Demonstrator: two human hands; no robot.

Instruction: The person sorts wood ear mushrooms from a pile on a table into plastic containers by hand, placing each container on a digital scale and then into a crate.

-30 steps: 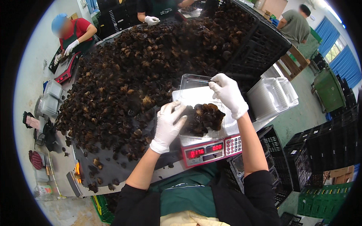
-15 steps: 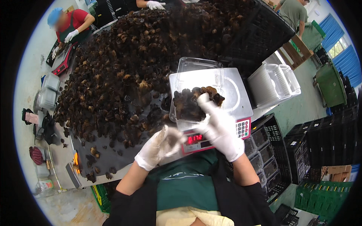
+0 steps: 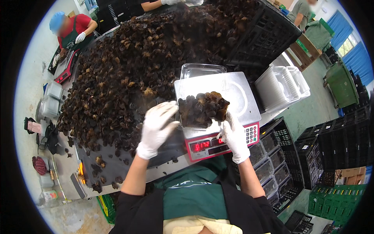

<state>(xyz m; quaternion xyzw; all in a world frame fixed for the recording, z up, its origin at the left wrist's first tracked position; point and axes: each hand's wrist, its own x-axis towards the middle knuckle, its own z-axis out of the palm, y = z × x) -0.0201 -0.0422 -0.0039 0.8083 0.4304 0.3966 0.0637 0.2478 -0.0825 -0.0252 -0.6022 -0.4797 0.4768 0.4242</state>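
Observation:
A clear plastic tray (image 3: 186,124) heaped with dark brown dried fungus (image 3: 203,108) sits on the plate of a red-and-white electronic scale (image 3: 233,91). My left hand (image 3: 157,125), in a white glove, grips the tray's left edge. My right hand (image 3: 233,134), also gloved, holds the tray's right near corner, just above the scale's red display. A huge heap of the same dark fungus (image 3: 132,74) covers the table to the left and behind.
An empty clear tray (image 3: 202,70) lies behind the scale. A stack of clear trays (image 3: 282,87) stands to the right. Black crates (image 3: 265,35) sit at the back right and beside my right leg. Other gloved people work at the table's far left and far end.
The filled tray came forward on the scale plate. My right hand dropped from above the tray to its right near corner; my left hand closed on its left edge.

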